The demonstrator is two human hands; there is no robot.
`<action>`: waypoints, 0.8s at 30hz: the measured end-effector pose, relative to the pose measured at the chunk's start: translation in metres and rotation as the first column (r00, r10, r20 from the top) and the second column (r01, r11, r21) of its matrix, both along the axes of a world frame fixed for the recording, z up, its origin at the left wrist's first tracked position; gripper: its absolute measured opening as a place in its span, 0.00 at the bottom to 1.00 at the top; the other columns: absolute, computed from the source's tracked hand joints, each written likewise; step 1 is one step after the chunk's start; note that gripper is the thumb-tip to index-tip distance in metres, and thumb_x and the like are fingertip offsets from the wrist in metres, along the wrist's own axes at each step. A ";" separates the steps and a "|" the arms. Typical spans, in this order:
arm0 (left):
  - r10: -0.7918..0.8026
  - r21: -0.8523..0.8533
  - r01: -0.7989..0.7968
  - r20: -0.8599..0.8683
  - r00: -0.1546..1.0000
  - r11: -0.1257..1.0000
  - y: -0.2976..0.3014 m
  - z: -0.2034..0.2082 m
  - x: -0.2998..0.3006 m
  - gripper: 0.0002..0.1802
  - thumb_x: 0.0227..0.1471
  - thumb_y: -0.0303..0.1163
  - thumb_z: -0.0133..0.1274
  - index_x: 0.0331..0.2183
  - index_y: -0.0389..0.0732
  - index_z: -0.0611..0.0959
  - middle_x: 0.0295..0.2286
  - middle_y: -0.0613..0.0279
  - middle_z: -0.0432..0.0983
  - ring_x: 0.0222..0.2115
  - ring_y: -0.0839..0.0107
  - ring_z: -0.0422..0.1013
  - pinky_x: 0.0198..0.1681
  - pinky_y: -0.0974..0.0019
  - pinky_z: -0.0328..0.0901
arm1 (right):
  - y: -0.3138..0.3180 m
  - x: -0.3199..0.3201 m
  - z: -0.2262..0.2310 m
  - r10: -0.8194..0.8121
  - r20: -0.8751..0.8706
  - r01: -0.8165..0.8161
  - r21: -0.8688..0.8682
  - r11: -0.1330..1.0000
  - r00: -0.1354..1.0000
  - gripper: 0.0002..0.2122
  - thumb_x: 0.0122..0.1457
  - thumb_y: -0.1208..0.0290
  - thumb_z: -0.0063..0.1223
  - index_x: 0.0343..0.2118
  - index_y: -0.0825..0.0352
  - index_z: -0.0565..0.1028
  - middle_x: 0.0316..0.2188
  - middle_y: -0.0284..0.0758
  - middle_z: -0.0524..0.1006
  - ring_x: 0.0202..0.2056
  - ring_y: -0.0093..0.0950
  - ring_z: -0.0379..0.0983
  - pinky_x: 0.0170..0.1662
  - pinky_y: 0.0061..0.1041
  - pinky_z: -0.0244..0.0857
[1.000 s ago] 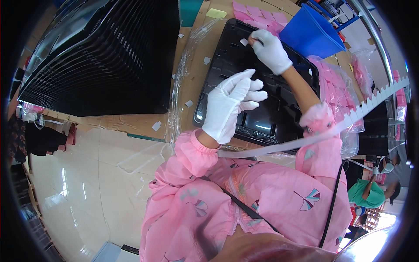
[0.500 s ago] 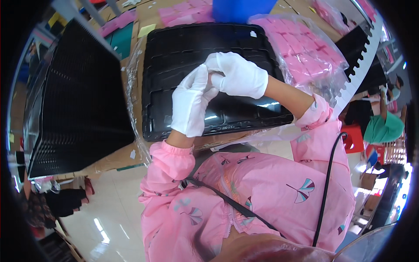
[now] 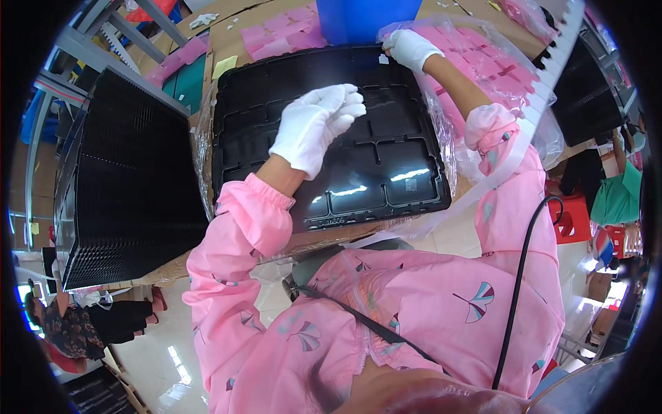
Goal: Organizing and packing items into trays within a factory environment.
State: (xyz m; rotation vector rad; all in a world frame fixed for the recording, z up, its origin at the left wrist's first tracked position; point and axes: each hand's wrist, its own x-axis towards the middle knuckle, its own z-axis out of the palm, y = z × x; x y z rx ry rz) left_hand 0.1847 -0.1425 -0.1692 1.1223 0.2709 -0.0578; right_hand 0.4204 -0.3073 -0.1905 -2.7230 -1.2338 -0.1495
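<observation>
The black tray [image 3: 403, 152] lies flat on the brown table [image 3: 258, 14], in the middle of the frame, right under and between my hands. My left hand [image 3: 317, 127], in a white glove, is over the tray's left half. Its fingers are bent a little and point to the right; I cannot tell if they hold anything. My right hand [image 3: 412, 50], in a white glove too, is at the tray's far right corner, near the top of the frame. Its fingers are curled, and I cannot tell what is in them. A small white tag [image 3: 383, 59] is just below those fingers, on the tray.

Behind the tray, at the top, I see a blue bin [image 3: 369, 21] and some pink sheets [image 3: 286, 29] to its left. More pink pieces [image 3: 476, 69] lie under clear plastic in the upper right. A yellow paper [image 3: 224, 67] is by the tray's upper left corner. A big black stack [image 3: 138, 172] stands at the left. A red stool [image 3: 569, 221] is at the right.
</observation>
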 end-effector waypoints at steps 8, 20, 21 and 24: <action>-0.020 -0.101 0.017 -0.032 0.999 0.995 0.006 -0.030 0.015 0.17 0.57 0.33 0.48 0.44 0.31 0.74 0.36 0.57 0.76 0.31 0.75 0.74 0.30 0.80 0.70 | 0.022 0.003 0.005 -0.015 -0.109 -0.001 -0.146 0.989 0.994 0.09 0.50 0.72 0.50 0.33 0.66 0.78 0.30 0.43 0.77 0.33 0.39 0.75 0.38 0.32 0.67; -0.027 -0.078 0.024 -0.042 0.999 0.997 0.010 -0.029 0.015 0.17 0.56 0.33 0.48 0.44 0.31 0.75 0.35 0.57 0.76 0.31 0.75 0.74 0.30 0.80 0.70 | 0.013 0.011 -0.014 -0.098 0.029 0.102 -0.177 0.979 0.995 0.08 0.50 0.72 0.49 0.31 0.65 0.78 0.28 0.42 0.77 0.33 0.40 0.74 0.37 0.33 0.67; -0.026 -0.072 0.022 -0.043 0.999 0.997 0.010 -0.029 0.015 0.17 0.56 0.33 0.48 0.44 0.31 0.75 0.35 0.57 0.76 0.31 0.75 0.74 0.30 0.80 0.70 | 0.010 0.011 -0.016 -0.073 0.040 0.078 -0.143 0.987 0.997 0.07 0.50 0.72 0.49 0.30 0.65 0.78 0.28 0.42 0.77 0.33 0.40 0.74 0.37 0.33 0.67; -0.034 -0.077 0.031 -0.038 0.999 0.997 0.011 -0.029 0.014 0.17 0.56 0.34 0.48 0.44 0.32 0.75 0.35 0.58 0.76 0.31 0.75 0.74 0.30 0.81 0.70 | 0.007 0.009 -0.018 -0.033 0.046 0.037 -0.095 0.995 0.998 0.07 0.50 0.72 0.49 0.30 0.65 0.78 0.28 0.42 0.77 0.33 0.40 0.74 0.37 0.33 0.67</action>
